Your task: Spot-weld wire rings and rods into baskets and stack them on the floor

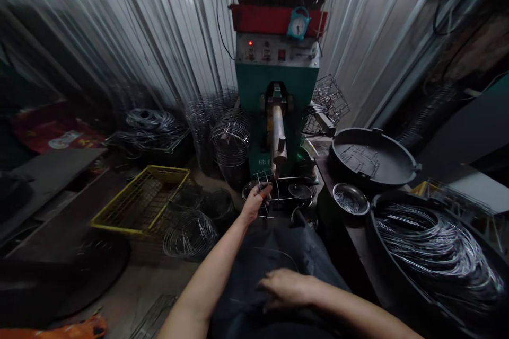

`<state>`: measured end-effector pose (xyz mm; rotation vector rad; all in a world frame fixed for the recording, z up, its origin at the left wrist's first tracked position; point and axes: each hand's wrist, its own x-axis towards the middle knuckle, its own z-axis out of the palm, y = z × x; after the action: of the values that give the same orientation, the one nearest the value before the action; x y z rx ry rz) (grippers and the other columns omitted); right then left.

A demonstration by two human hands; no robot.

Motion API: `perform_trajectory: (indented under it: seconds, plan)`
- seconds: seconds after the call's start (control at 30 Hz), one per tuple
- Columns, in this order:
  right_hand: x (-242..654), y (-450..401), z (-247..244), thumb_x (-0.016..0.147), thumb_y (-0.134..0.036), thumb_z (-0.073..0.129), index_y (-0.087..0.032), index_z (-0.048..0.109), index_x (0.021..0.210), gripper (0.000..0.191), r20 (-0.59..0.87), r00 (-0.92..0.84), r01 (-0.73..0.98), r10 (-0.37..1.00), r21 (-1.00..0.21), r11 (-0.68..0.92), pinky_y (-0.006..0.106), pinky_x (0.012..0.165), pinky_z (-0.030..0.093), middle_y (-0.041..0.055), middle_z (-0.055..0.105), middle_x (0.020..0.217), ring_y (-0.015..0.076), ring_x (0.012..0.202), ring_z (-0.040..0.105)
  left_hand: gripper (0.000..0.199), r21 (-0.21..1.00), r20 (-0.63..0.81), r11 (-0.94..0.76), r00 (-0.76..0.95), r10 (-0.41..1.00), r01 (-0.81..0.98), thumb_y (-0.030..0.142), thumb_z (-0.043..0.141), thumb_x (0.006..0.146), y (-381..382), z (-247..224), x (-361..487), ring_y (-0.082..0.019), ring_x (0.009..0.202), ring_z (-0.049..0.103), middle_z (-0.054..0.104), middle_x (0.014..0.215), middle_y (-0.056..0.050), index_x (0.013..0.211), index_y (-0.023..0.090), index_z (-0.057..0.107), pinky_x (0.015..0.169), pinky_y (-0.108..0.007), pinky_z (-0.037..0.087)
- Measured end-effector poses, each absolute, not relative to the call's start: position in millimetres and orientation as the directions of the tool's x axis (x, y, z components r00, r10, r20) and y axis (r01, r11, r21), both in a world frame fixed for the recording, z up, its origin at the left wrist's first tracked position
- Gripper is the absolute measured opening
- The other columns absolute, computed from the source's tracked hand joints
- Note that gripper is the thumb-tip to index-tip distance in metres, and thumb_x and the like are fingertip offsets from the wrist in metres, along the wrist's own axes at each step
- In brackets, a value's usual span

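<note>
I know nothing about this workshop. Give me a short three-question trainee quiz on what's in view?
1. True or false: the left hand holds a wire frame under the green machine.
2. Where does the right hand rest?
A. on the yellow crate
B. on the person's lap
C. in the small bowl
3. What fills the big black tub at right?

Key: 1 true; 2 B; 3 coiled wire rings.

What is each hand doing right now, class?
Left hand: closed on a wire frame under the machine's arm.
Right hand: open, flat on the lap, holding nothing.
</note>
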<state>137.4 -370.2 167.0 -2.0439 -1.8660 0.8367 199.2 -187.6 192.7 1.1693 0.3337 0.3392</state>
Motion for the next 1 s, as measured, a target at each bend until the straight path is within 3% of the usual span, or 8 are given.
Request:
perform_trajectory:
  seconds: [0.1, 0.17, 0.23, 0.27, 0.4, 0.57, 0.73, 1.0]
  plan:
    - [196, -365, 204, 0.075, -0.025, 0.054, -0.022, 0.052, 0.113, 0.038, 0.113, 0.354, 0.838, 0.929, -0.480, -0.261, 0.034, 0.084, 0.044, 0.0085, 0.058, 0.108, 0.0211, 0.100, 0.053, 0.039, 0.938, -0.085, 0.340, 0.901, 0.426, -0.073, 0.037, 0.070, 0.058, -188, 191, 199, -0.006, 0.045, 0.044, 0.052, 0.058, 0.003, 0.087, 0.015, 0.059, 0.037, -0.016, 0.027]
    - [248, -359, 222, 0.079, -0.026, 0.049, -0.020, 0.051, 0.114, 0.035, 0.378, 0.577, 0.790, 0.724, -0.484, -0.377, 0.039, 0.092, 0.038, 0.0117, 0.053, 0.114, 0.0222, 0.109, 0.047, 0.036, 0.936, -0.087, 0.344, 0.893, 0.441, -0.079, 0.036, 0.069, 0.058, -191, 189, 199, -0.005, 0.044, 0.042, 0.050, 0.057, 0.004, 0.085, 0.015, 0.058, 0.036, -0.015, 0.023]
    - [298, -353, 227, 0.074, -0.031, 0.056, -0.019, 0.052, 0.112, 0.040, 0.488, 0.671, 0.739, 0.558, -0.505, -0.446, 0.045, 0.095, 0.034, 0.0136, 0.049, 0.117, 0.0264, 0.114, 0.041, 0.035, 0.933, -0.079, 0.345, 0.873, 0.481, -0.105, 0.037, 0.068, 0.060, -196, 188, 200, -0.005, 0.044, 0.042, 0.049, 0.057, 0.004, 0.085, 0.016, 0.057, 0.036, -0.015, 0.021]
    - [319, -350, 226, 0.072, -0.031, 0.059, -0.018, 0.054, 0.110, 0.041, 0.479, 0.691, 0.720, 0.541, -0.526, -0.452, 0.046, 0.095, 0.033, 0.0136, 0.051, 0.115, 0.0272, 0.113, 0.042, 0.035, 0.931, -0.073, 0.343, 0.857, 0.510, -0.125, 0.037, 0.068, 0.061, -200, 187, 201, -0.005, 0.045, 0.043, 0.050, 0.059, 0.004, 0.086, 0.016, 0.057, 0.036, -0.016, 0.021]
    - [361, -348, 212, 0.075, -0.035, 0.055, -0.019, 0.061, 0.099, 0.029, 0.329, 0.652, 0.678, 0.683, -0.655, -0.332, 0.039, 0.088, 0.040, 0.0087, 0.060, 0.102, 0.0216, 0.099, 0.053, 0.031, 0.936, -0.041, 0.305, 0.805, 0.591, -0.176, 0.036, 0.066, 0.063, -213, 186, 198, -0.005, 0.049, 0.044, 0.054, 0.068, 0.002, 0.084, 0.016, 0.057, 0.040, -0.016, 0.027]
    - [346, -358, 209, 0.074, -0.041, 0.055, -0.018, 0.064, 0.078, 0.025, 0.251, 0.656, 0.578, 0.712, -0.774, -0.259, 0.032, 0.078, 0.043, 0.0036, 0.061, 0.080, 0.0171, 0.081, 0.056, 0.026, 0.956, -0.039, 0.267, 0.849, 0.526, -0.121, 0.036, 0.063, 0.067, -220, 181, 174, -0.007, 0.050, 0.043, 0.052, 0.064, 0.002, 0.084, 0.017, 0.057, 0.045, -0.018, 0.032]
    - [325, -362, 207, 0.072, -0.043, 0.057, -0.018, 0.062, 0.071, 0.026, 0.201, 0.668, 0.504, 0.717, -0.830, -0.238, 0.030, 0.075, 0.042, 0.0024, 0.058, 0.076, 0.0158, 0.078, 0.054, 0.022, 0.976, 0.024, 0.174, 0.850, 0.527, -0.135, 0.035, 0.064, 0.067, -226, 176, 148, -0.010, 0.062, 0.048, 0.054, 0.069, 0.000, 0.080, 0.017, 0.059, 0.060, -0.022, 0.039]
    - [319, -362, 193, 0.075, -0.042, 0.053, -0.018, 0.061, 0.071, 0.025, 0.224, 0.686, 0.523, 0.692, -0.813, -0.256, 0.031, 0.074, 0.042, 0.0019, 0.057, 0.074, 0.0158, 0.076, 0.054, 0.025, 0.971, -0.010, 0.205, 0.843, 0.538, -0.119, 0.036, 0.063, 0.068, -233, 170, 140, -0.010, 0.060, 0.049, 0.054, 0.069, 0.001, 0.083, 0.017, 0.056, 0.056, -0.021, 0.039]
